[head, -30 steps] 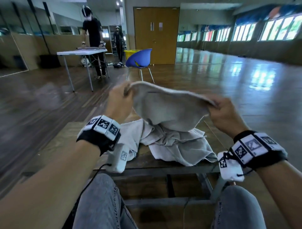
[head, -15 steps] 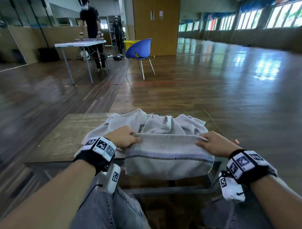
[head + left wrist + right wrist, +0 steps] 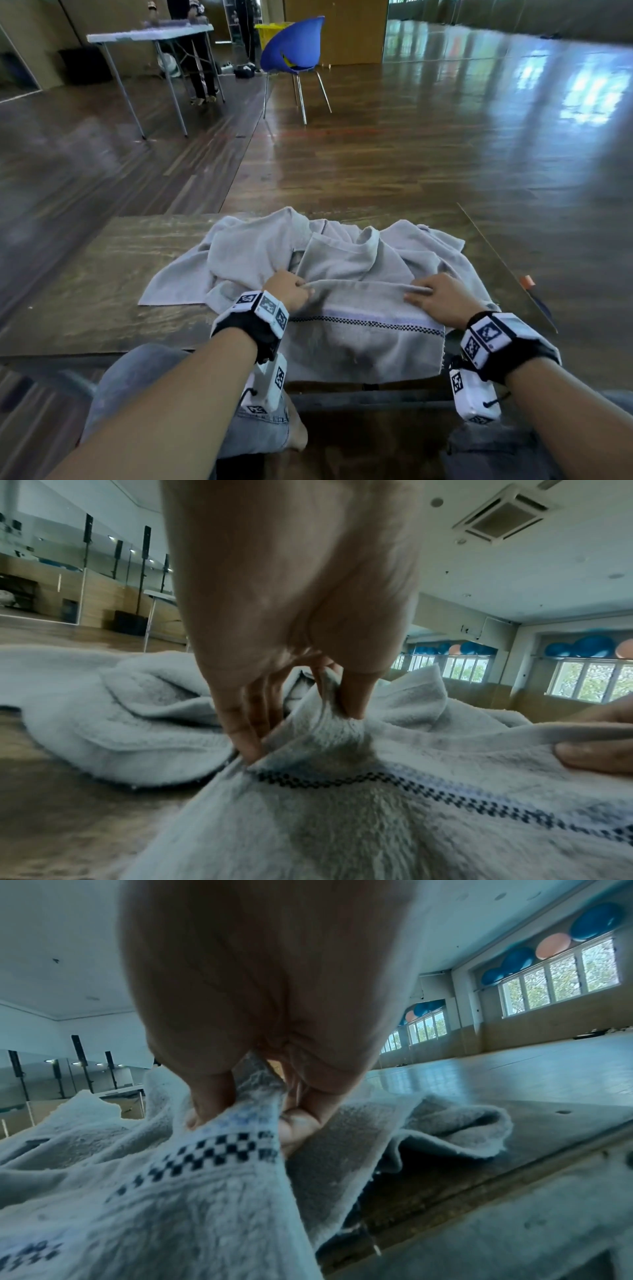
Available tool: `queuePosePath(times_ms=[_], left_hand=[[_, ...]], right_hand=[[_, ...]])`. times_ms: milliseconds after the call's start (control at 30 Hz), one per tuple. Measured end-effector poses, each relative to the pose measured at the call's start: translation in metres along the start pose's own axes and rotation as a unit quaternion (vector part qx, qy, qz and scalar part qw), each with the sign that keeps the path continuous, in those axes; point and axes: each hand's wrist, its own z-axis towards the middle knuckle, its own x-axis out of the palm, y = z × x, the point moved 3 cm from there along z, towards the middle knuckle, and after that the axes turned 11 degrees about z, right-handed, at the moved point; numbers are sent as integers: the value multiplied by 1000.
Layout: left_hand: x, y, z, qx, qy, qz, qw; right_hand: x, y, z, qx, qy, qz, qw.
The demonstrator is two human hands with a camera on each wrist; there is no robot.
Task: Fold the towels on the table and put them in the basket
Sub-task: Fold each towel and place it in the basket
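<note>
Towel (image 3: pixel 363 346), pale grey with a dark checked stripe, draped over the worktop's (image 3: pixel 102 274) near edge, its lower half hanging off. Bare wood lies open to the left; the right edge runs close by. Left hand (image 3: pixel 289 289) fingers (image 3: pixel 356 696) pinch the raised top fold, right hand (image 3: pixel 442 298) fingers (image 3: pixel 209 1099) pinch its other end. More rumpled towels (image 3: pixel 260 253) lie just behind.

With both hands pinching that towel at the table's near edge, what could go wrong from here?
The towel hangs well over the table edge; if the left hand or right hand lets go, it may slide off. It also lies on the pile, so folding could drag that along. No basket is in view.
</note>
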Motion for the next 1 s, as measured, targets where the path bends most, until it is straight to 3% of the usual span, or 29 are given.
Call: queuePosePath(times_ms=[200,333,400,467,533,600,767,933,1000], left_hand=[[4,2,25,24,12,9,1000],[-50,-6,40,69,35,34,996],[-95,-19,51,86,-25,42,995],[-144,-35,63,83,-140,17,987],[-186,-48,71,70,-246,-55,965],[-217,-55,76,71,-297,-126,944],[-242,-50,83,59,-355,-86,929],[-224,-36,83,81,-360,-13,930],[-216,-31,86,74,-348,-37,934]], right_hand=[[-8,7,17,2,61,-5,998],[-46,36,34,-37,83,16,996],[-76,57,60,-80,12,25,996],[-107,84,88,-136,-94,24,986],[-133,112,110,-167,-180,30,969],[-155,135,123,-167,-214,40,962],[-178,155,134,-166,-196,-30,966],[-169,143,139,-142,-211,-84,964],[-164,133,144,-126,-205,-68,968]])
